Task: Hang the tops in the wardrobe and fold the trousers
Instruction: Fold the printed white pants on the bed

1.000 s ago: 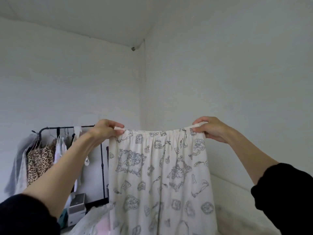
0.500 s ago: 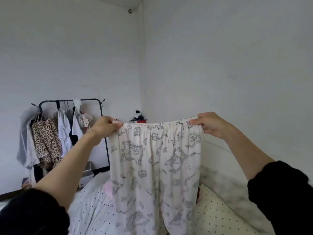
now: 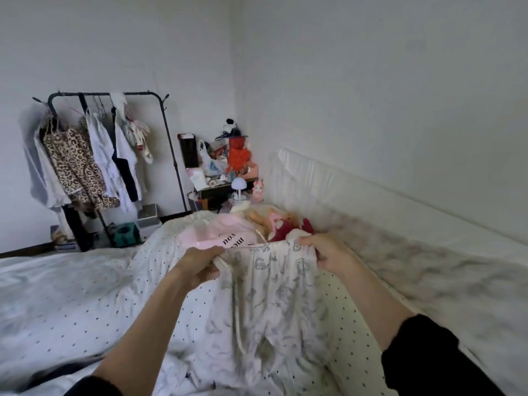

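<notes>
White trousers [image 3: 274, 292] with a grey print lie stretched over the dotted bedding, waistband away from me. My left hand [image 3: 200, 265] grips the left end of the waistband. My right hand [image 3: 324, 252] grips the right end. A pink top [image 3: 223, 235] with black lettering lies on the bed just beyond the waistband. At the back left stands a black clothes rack [image 3: 108, 95] with a leopard-print top [image 3: 77, 167] and white tops hanging on it.
A dotted duvet [image 3: 85, 304] covers the bed. Soft toys [image 3: 285, 222] lie near the headboard [image 3: 328, 178] on the right. A cluttered bedside table [image 3: 220, 184] with a small lamp stands in the corner. Boxes sit on the floor under the rack.
Both hands have brought the trousers down from held up in the air onto the bed. My view has tipped downward too.
</notes>
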`<state>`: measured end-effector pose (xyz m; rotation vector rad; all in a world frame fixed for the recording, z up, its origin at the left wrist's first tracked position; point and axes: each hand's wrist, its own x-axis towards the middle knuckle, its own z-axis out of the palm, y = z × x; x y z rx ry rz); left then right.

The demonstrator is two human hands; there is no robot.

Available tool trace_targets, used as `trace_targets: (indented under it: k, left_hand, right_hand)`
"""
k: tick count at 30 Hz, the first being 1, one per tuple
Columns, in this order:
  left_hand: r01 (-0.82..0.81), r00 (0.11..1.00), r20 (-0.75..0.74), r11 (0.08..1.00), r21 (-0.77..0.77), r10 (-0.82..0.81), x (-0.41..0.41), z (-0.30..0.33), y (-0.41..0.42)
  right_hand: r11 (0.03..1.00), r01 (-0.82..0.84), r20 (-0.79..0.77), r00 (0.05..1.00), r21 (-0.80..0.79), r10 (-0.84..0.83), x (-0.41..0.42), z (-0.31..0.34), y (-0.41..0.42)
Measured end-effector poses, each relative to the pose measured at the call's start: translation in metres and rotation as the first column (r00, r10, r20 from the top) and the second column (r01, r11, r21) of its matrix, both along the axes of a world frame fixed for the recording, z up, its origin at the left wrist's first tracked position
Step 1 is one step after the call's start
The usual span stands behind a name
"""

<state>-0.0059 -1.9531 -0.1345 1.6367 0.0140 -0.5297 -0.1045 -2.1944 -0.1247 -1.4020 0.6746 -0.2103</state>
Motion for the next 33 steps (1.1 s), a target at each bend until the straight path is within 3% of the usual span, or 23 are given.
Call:
trace_targets:
  k: [2,7,12,15,18,23,25,28,31,33]
  left_hand:
    - [0.03,0.997,-0.062,0.997,-0.074,-0.035,-0.022,-0.021,-0.009]
    - [0.075,0.99,-0.107,0.987,-0.142,-0.091,-0.063,-0.044,-0.024]
    - [0.116,0.991,-0.04,0.975,-0.189,-0.126,-0.084,-0.049,-0.024]
    - [0.17,0.985,0.043,0.974,-0.151,-0.166,-0.086,-0.051,-0.021]
    - [0.239,0.958,0.163,0.971,-0.009,-0.235,-0.086,-0.052,-0.02]
    - [0.425,0.815,0.349,0.886,0.184,-0.463,-0.087,-0.05,-0.02]
    - [0.414,0.792,0.409,0.891,0.184,-0.453,-0.085,-0.052,-0.019]
    - [0.234,0.819,0.509,0.964,0.126,-0.266,-0.073,-0.051,-0.011]
    - [0.321,0.877,0.338,0.94,0.118,-0.342,-0.054,-0.045,-0.003]
    - [0.434,0.855,0.275,0.897,0.088,-0.441,-0.047,-0.037,-0.005]
  right_hand:
    - [1.0,0.001,0.026,1.0,0.023,-0.001,-0.007,-0.025,0.02]
    - [0.99,-0.106,0.017,0.994,-0.093,0.108,-0.025,-0.059,0.064]
    - [0.939,-0.244,0.031,0.965,-0.242,0.259,-0.034,-0.071,0.075]
    - [0.926,-0.284,0.019,0.954,-0.249,0.298,-0.04,-0.073,0.073]
    - [0.917,-0.335,0.032,0.937,-0.215,0.349,-0.045,-0.073,0.069]
    - [0.933,-0.295,0.069,0.947,-0.208,0.315,-0.05,-0.075,0.061]
    - [0.94,-0.275,0.094,0.95,-0.201,0.298,-0.053,-0.074,0.056]
    - [0.917,-0.332,0.113,0.925,-0.222,0.362,-0.056,-0.06,0.043]
    - [0.884,-0.396,0.148,0.886,-0.249,0.439,-0.051,-0.035,0.031]
    - [0.886,-0.417,0.197,0.869,-0.203,0.454,-0.044,-0.016,0.026]
